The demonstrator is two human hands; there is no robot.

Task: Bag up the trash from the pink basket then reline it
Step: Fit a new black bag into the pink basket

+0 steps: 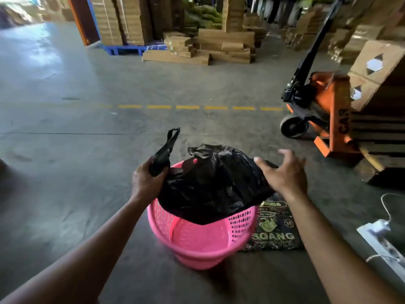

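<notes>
A pink plastic basket (197,244) with perforated walls stands on the concrete floor in front of me. A full black trash bag (214,183) hangs over its far rim, partly lifted out, and the near part of the basket's inside shows bare pink. My left hand (146,183) is closed around one black handle of the bag, which sticks up above my fist. My right hand (282,172) hovers at the bag's right side with fingers spread; whether it touches the bag is unclear.
A dark printed packet (276,229) marked "SOANG" lies flat just right of the basket. An orange pallet jack (324,110) loaded with cardboard boxes (381,71) stands at the right. A white power strip (381,242) with a cord lies at the lower right. Stacked cartons (219,44) fill the back.
</notes>
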